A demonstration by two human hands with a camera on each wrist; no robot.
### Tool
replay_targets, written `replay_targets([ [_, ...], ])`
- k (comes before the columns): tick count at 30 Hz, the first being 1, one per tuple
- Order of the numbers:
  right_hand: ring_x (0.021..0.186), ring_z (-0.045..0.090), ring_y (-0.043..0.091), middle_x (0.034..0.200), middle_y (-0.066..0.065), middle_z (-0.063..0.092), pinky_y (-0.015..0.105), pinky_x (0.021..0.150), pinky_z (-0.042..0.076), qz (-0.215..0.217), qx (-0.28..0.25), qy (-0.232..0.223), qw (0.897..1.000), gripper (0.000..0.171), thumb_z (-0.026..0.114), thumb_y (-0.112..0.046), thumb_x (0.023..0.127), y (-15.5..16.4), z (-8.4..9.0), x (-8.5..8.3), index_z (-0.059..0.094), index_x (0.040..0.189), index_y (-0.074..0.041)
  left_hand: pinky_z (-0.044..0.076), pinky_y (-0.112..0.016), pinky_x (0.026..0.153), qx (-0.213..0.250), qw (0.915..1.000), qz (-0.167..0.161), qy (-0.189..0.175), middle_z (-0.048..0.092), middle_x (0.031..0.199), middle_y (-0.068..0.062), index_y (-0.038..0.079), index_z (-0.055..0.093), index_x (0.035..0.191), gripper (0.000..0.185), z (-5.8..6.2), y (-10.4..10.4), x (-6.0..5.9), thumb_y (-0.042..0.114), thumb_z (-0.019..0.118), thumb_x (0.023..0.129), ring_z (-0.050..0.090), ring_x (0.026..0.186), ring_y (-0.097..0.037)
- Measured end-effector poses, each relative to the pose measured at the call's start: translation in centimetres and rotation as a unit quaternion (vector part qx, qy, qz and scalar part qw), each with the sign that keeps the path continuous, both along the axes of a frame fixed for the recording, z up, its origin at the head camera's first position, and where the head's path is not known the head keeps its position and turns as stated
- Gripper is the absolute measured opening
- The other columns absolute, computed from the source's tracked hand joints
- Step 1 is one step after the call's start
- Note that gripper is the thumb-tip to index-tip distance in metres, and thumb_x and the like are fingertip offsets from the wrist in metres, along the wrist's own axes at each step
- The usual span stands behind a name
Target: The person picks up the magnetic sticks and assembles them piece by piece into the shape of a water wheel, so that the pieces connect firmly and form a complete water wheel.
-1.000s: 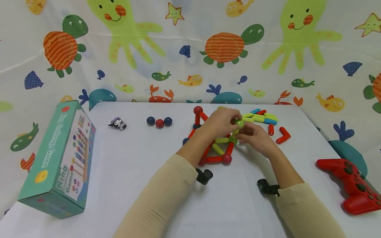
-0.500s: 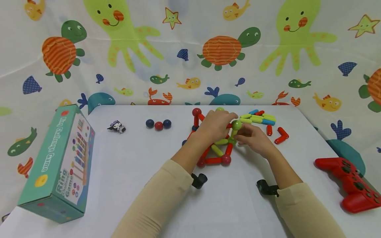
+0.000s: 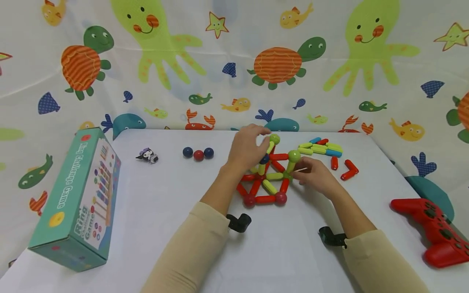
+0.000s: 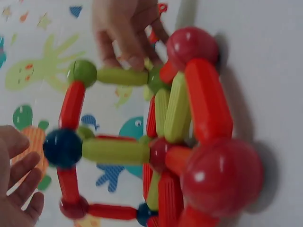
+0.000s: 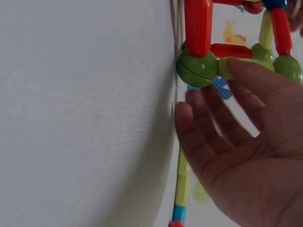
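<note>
A frame of red and yellow-green rods with coloured balls, a magnetic building set (image 3: 264,199), stands on the table. Its upper blue ball (image 4: 63,148) joins a red rod (image 3: 279,156) that runs to a green ball (image 3: 294,156). Just beside the blue ball, my left hand (image 3: 245,146) has loosely bent fingers with a gap to the ball in the left wrist view. On the frame's right side, my right hand (image 3: 313,175) pinches an upright yellow-green rod (image 5: 255,64) under that green ball, thumb along it. A lower green ball (image 5: 198,68) sits at the rod's foot.
Several loose rods (image 3: 318,149) lie behind the right hand. Two blue balls and a red ball (image 3: 198,155) line up left of the frame, by a small figurine (image 3: 147,155). A game box (image 3: 77,199) stands at left; a red game controller (image 3: 432,232) lies at right.
My left hand has let go at the right green ball and drawn left across the frame to beside the blue ball. The right hand stays at the upright rod.
</note>
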State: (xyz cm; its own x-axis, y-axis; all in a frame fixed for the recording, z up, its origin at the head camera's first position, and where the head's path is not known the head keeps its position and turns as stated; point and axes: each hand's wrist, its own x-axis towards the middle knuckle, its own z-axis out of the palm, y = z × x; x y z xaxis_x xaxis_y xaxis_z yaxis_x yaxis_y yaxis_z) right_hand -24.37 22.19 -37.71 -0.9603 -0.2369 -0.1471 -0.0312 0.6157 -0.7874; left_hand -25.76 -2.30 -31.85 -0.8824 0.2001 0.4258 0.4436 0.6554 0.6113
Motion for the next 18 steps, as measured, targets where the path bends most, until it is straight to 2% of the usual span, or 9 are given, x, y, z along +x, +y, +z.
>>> replay_targets([
  [2,0.12,0.061,0.033,0.139,0.019,0.061,0.032,0.088,0.059,-0.001,0.008,-0.011,1.0,0.046,0.069,-0.026,0.1,0.1,-0.1,0.1,0.057,0.14,-0.007,0.054,-0.036,0.102,0.083,0.9958,0.037,-0.007,0.072,0.122,-0.005,0.011,0.073,0.124,0.028,-0.9,-1.4,-0.5,0.023,0.059,0.104,0.063,0.119,-0.023],
  [3,0.116,0.063,0.032,0.138,0.019,0.061,0.031,0.086,0.059,-0.006,0.016,-0.013,1.0,0.047,0.07,-0.027,0.099,0.2,-0.2,0.2,0.057,0.14,-0.007,0.055,-0.038,0.101,0.116,0.9915,0.054,-0.023,0.071,0.124,-0.006,0.01,0.073,0.125,0.03,-1.4,-2.1,-0.7,0.025,0.057,0.105,0.063,0.117,-0.024],
  [5,0.104,0.066,0.028,0.132,0.02,0.062,0.029,0.081,0.059,-0.023,0.029,-0.017,0.999,0.048,0.071,-0.03,0.098,0.0,-0.3,0.5,0.056,0.137,-0.006,0.054,-0.041,0.1,0.147,0.9819,0.085,-0.084,0.069,0.126,-0.009,0.01,0.07,0.129,0.033,-2.8,-3.8,-1.0,0.027,0.053,0.106,0.062,0.115,-0.027],
  [7,0.092,0.067,0.024,0.122,0.018,0.063,0.028,0.076,0.059,-0.036,0.043,-0.021,0.998,0.046,0.072,-0.031,0.097,-0.2,0.0,1.1,0.056,0.131,-0.005,0.054,-0.044,0.102,0.124,0.972,0.098,-0.173,0.066,0.13,-0.01,0.011,0.065,0.136,0.038,-4.0,-5.1,-0.9,0.028,0.05,0.106,0.061,0.115,-0.027],
  [9,0.081,0.065,0.021,0.11,0.015,0.063,0.027,0.071,0.058,-0.036,0.06,-0.026,0.997,0.04,0.074,-0.031,0.096,-0.4,0.6,1.8,0.058,0.12,-0.004,0.053,-0.045,0.102,0.074,0.9592,0.084,-0.259,0.064,0.135,-0.013,0.013,0.06,0.142,0.04,-4.7,-6.1,-0.8,0.025,0.049,0.106,0.061,0.114,-0.029],
  [11,0.078,0.065,0.021,0.103,0.012,0.063,0.029,0.068,0.058,-0.01,0.067,-0.04,0.997,0.034,0.074,-0.032,0.095,-0.9,1.1,2.5,0.06,0.11,-0.005,0.054,-0.044,0.102,0.032,0.9482,0.06,-0.31,0.063,0.136,-0.015,0.013,0.057,0.145,0.042,-5.2,-6.6,-0.7,0.022,0.05,0.105,0.06,0.113,-0.03],
  [14,0.076,0.063,0.021,0.096,0.009,0.064,0.03,0.067,0.057,0.051,0.076,-0.053,0.994,0.032,0.077,-0.035,0.093,-1.9,1.2,3.2,0.061,0.099,-0.008,0.055,-0.044,0.103,0.017,0.9441,0.031,-0.328,0.063,0.136,-0.016,0.012,0.055,0.147,0.044,-5.7,-6.9,-1.1,0.021,0.053,0.105,0.06,0.115,-0.031],
  [18,0.075,0.061,0.02,0.09,0.006,0.062,0.03,0.065,0.053,0.093,0.095,-0.042,0.99,0.035,0.082,-0.038,0.088,-3.1,1.0,3.5,0.06,0.094,-0.011,0.045,-0.051,0.115,0.017,0.9504,-0.009,-0.31,0.058,0.147,-0.015,0.011,0.05,0.152,0.05,-6.2,-6.8,-1.8,0.017,0.056,0.102,0.054,0.134,-0.034],
])
